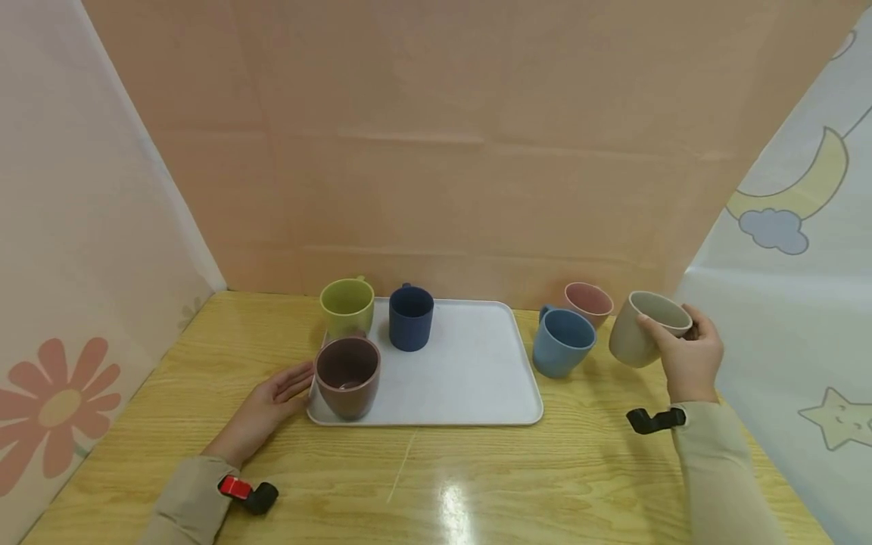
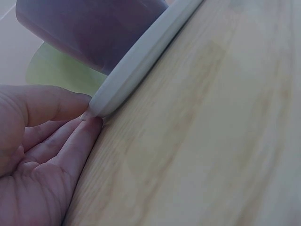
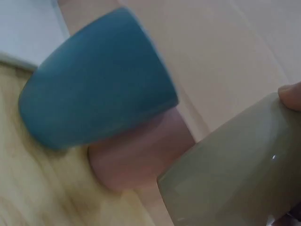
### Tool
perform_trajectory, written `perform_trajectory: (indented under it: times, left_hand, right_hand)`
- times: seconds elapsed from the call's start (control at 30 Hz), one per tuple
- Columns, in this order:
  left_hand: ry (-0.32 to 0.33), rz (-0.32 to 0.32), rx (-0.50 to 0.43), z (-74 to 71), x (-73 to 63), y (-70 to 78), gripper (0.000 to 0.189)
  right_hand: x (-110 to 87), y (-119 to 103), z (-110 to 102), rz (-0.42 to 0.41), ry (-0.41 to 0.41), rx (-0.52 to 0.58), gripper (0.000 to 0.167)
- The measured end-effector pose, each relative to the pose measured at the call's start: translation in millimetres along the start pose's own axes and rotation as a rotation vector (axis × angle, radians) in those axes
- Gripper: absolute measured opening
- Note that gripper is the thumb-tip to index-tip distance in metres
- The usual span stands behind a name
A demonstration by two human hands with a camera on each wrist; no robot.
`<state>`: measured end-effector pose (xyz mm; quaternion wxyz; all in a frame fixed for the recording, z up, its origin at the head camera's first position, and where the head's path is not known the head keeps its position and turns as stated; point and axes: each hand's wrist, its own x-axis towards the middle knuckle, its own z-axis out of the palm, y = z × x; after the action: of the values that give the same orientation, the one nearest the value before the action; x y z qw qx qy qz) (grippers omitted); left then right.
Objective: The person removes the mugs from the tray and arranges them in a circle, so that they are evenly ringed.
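My right hand (image 1: 691,359) grips a beige-grey mug (image 1: 636,341) near its rim, the thumb on the near side; the mug leans, its mouth toward the hand. In the right wrist view this mug (image 3: 235,174) overlaps the pink mug. At the tray's left edge my left hand (image 1: 272,405) pinches the rim of the white tray (image 1: 470,371) between thumb and fingers, as the left wrist view of the tray rim (image 2: 136,63) shows. Just beside that hand, a mauve-brown mug (image 1: 349,390) stands on the tray's front left corner.
Behind the brown mug are a yellow-green mug (image 1: 347,310) and a navy mug (image 1: 411,325), both on the tray. Right of the tray stand a blue mug (image 1: 559,352) and a pink mug (image 1: 591,303). A papered wall (image 1: 477,189) closes off the wooden table (image 1: 327,484) at the back.
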<state>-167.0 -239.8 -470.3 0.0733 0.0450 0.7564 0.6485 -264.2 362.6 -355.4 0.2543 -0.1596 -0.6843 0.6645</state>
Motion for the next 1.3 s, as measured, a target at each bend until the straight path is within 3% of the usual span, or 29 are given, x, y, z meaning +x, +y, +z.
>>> perform_trajectory:
  times: [0.17,0.47,1.07,1.3]
  left_hand:
    - [-0.004,0.005,-0.008,0.0,-0.2,-0.6,0.074]
    - [-0.004,-0.002,-0.011,-0.5,-1.5,0.3,0.073]
    - [0.0,0.003,-0.004,-0.4,-0.6,-1.2,0.073]
    - [0.001,0.006,-0.003,-0.5,-0.7,-1.5,0.073]
  right_hand:
    - [9.8,14,-3,0.017,-0.008,-0.11,0.087]
    - [22.4,33,-1,0.054,-0.006,-0.107,0.079]
    - [25.9,51,-1,0.038,-0.05,-0.293,0.09]
    - [28.4,56,-1,0.031,-0.049,-0.258,0.088]
